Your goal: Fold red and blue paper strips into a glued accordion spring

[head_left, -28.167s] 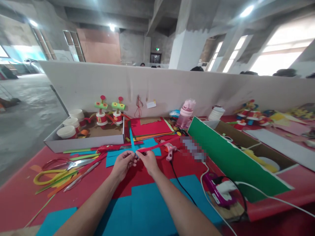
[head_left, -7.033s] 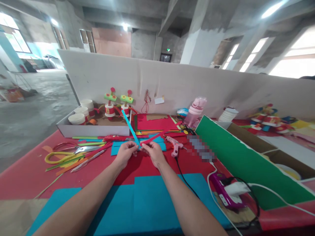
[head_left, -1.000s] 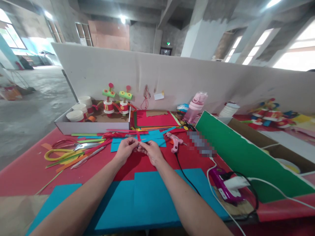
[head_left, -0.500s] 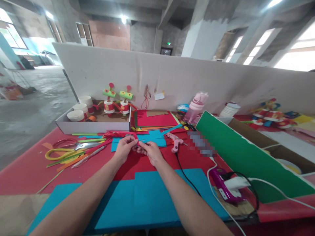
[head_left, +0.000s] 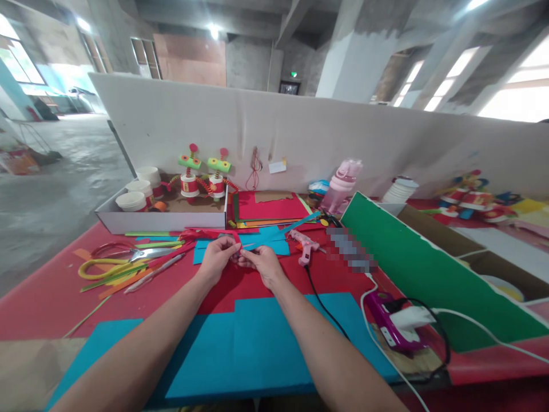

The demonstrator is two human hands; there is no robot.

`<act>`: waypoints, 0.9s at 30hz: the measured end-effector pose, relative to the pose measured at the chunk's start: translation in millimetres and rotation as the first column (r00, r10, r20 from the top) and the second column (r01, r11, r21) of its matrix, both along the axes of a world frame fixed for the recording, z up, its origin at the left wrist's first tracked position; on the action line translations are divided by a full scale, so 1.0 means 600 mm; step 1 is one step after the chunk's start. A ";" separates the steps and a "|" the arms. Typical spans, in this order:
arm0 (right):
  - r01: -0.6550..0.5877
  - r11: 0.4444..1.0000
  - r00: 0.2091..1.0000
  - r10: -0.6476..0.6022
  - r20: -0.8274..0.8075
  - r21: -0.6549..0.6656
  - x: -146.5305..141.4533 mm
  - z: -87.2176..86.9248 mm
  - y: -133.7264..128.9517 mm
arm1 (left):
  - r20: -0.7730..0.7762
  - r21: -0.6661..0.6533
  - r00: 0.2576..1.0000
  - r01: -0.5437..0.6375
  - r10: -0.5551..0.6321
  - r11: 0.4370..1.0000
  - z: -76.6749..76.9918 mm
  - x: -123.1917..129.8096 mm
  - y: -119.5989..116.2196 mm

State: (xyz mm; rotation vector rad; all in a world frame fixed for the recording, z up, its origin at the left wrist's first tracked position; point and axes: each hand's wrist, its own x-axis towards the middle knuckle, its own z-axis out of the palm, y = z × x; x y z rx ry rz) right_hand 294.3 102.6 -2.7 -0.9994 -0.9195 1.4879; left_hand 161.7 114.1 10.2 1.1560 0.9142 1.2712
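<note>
My left hand (head_left: 219,258) is closed in a pinch on a red paper strip (head_left: 237,237) that curves up above its fingertips. Close beside it, my right hand (head_left: 265,264) pinches a blue paper strip (head_left: 291,226), which runs up and right from the fingers. The two strips meet between my fingertips, but their exact overlap is partly covered by the fingers. Both hands are just above the red table covering (head_left: 214,294), near a blue paper sheet (head_left: 281,247). A pink glue gun (head_left: 307,246) lies right of my right hand.
Scissors with yellow handles (head_left: 103,268) and loose paper strips (head_left: 128,280) lie left. Behind stands a shallow box (head_left: 165,222) with paper cups and cup figures. A green-sided box (head_left: 412,263), purple power socket (head_left: 394,326) and cables occupy the right. Blue sheets (head_left: 266,349) line the front.
The blue strip now shows as one long line from my fingertips to the upper right; before, its near part was hardly visible. Both hands stay almost in place.
</note>
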 end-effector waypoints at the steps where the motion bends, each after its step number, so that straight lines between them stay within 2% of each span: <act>1: 0.015 1.000 1.000 -0.015 0.003 0.008 0.000 0.001 0.000 | 0.003 0.000 1.000 -0.001 0.001 1.000 0.001 0.000 -0.001; 6: 0.139 0.988 0.990 -0.140 0.010 0.061 0.000 0.005 0.001 | 0.033 -0.055 0.998 0.055 -0.053 0.997 -0.003 0.004 -0.003; 8: 0.155 0.985 0.988 -0.156 0.005 0.078 0.001 0.004 0.001 | 0.003 -0.048 0.997 0.081 -0.081 0.996 -0.007 0.006 -0.003; 10: 0.150 0.985 0.988 -0.151 0.005 0.081 0.001 0.006 -0.001 | -0.052 -0.017 0.997 0.060 -0.061 0.998 -0.009 0.007 -0.004; 12: 0.137 0.986 0.990 -0.139 0.019 0.093 0.001 0.012 -0.005 | -0.122 0.051 0.993 0.005 0.001 0.999 -0.003 0.006 -0.007; 14: 0.129 0.979 0.990 -0.136 0.033 0.158 0.001 0.023 -0.010 | -0.186 0.174 0.980 -0.043 0.076 0.984 0.011 0.002 -0.013; 17: 0.120 0.955 0.993 -0.119 -0.018 0.271 0.002 0.035 -0.016 | -0.214 0.340 0.972 -0.017 0.096 0.940 0.032 -0.005 -0.018; 19: 0.100 0.963 0.994 -0.085 -0.070 0.249 0.002 0.033 -0.014 | -0.217 0.310 0.975 0.019 0.052 0.951 0.034 -0.008 -0.015; 21: 0.080 0.983 0.994 -0.066 -0.086 0.166 0.002 0.026 -0.010 | -0.232 0.198 0.973 0.041 0.006 0.979 0.025 -0.009 -0.009; 24: 0.084 0.994 0.995 -0.080 -0.055 0.075 0.003 0.016 -0.005 | -0.236 0.075 0.970 0.082 -0.062 0.994 0.007 -0.005 0.000; 27: 0.016 0.998 1.000 -0.017 0.017 0.068 0.004 0.018 -0.008 | -0.155 0.041 0.985 0.088 -0.080 0.995 0.001 0.001 0.000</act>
